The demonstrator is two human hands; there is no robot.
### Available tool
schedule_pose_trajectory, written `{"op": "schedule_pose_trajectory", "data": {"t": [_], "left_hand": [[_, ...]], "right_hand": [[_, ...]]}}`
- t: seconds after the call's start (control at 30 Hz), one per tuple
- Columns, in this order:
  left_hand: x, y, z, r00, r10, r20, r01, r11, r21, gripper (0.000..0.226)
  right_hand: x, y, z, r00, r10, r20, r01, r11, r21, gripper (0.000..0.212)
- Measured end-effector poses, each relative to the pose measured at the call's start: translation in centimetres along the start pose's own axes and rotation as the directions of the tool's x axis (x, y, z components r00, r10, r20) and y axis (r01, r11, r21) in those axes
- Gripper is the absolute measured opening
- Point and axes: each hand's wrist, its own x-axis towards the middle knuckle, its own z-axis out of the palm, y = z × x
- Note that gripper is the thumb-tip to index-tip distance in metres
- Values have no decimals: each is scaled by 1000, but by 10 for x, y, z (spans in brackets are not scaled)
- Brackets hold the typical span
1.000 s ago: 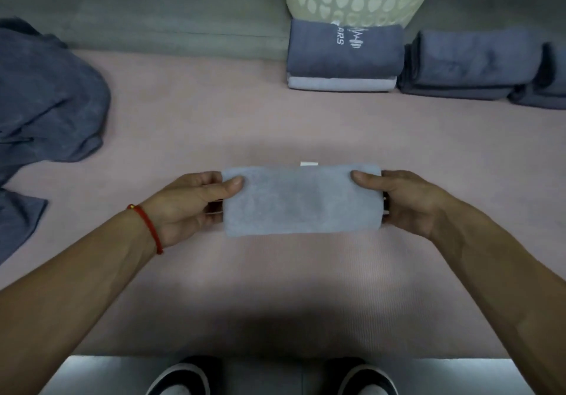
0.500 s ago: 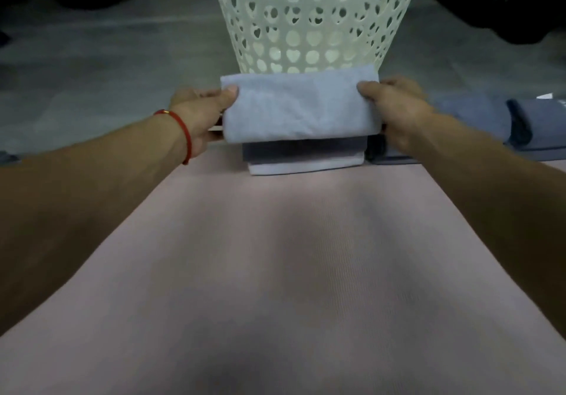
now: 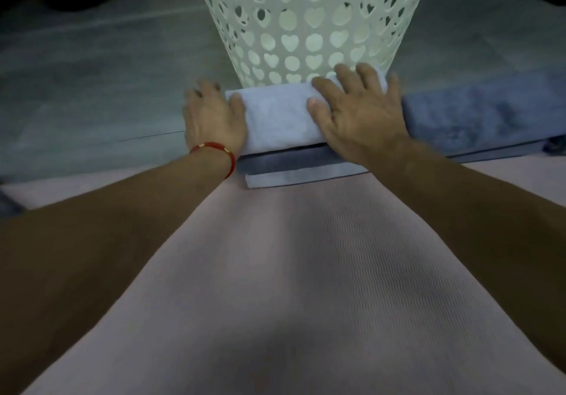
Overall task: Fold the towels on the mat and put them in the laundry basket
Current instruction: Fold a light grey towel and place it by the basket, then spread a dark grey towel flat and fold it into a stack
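Fingers point(image 3: 349, 81) of the right hand point(image 3: 360, 113) lie spread flat on the folded towel point(image 3: 275, 122), the left hand point(image 3: 211, 116) steadying its end, so press evenly to square it on the stack point(image 3: 294, 168) below.

home floor | pink mat point(image 3: 306, 272) | white laundry basket point(image 3: 309, 24) | folded towels point(image 3: 477, 119)

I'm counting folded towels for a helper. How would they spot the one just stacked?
Find the white basket with heart holes. At its foot sits a stack; the top towel is the one. It is the palest blue, under both hands, unlike the dark towels beside it.
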Motion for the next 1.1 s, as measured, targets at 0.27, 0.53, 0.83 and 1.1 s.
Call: {"op": "schedule_pose_trajectory", "data": {"t": [0.27,0.53,0.83,1.1], "left_hand": [[-45,-21,36,812,479,334,-565,789,241,75],[-43,-19,48,850,387,358,-491,828,270,102],[-40,-15,41,835,372,405,-492,835,247,104],[-31,-5,-2,743,390,544,-622,701,347,93]], "right_hand": [[-1,7,28,995,27,96,-27,1000,-1,70],[-1,4,40,995,72,66,-71,997,-16,61],[0,7,39,993,73,96,-70,997,-30,63],[2,6,-2,977,-16,211,31,997,-65,65]]}}
